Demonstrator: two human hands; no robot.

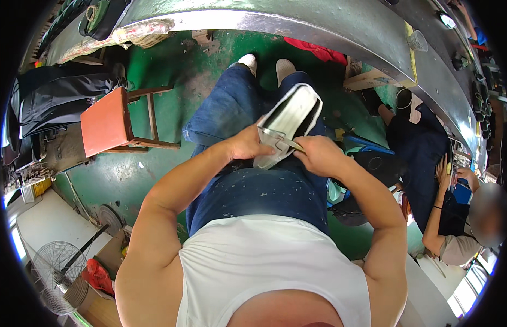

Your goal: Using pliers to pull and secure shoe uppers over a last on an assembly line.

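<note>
Over my lap I have a shoe (298, 111) with a white inside and dark lining, its long end pointing away from me. My left hand (246, 144) is closed around the near end, where a translucent whitish piece (267, 158) hangs toward my waist. My right hand (320, 155) pinches a thin, flat, pale tool (291, 143), which reaches across the shoe's near end; its exact kind is unclear. Part of the near end is hidden by my fingers.
Ahead runs a long metal-edged bench (237, 20). A red-topped stool (105, 121) stands left, with a fan (60, 272) behind it. To the right a co-worker (455, 231) sits close, near a dark round seat (376, 166). Red cloth (316, 50) lies under the bench.
</note>
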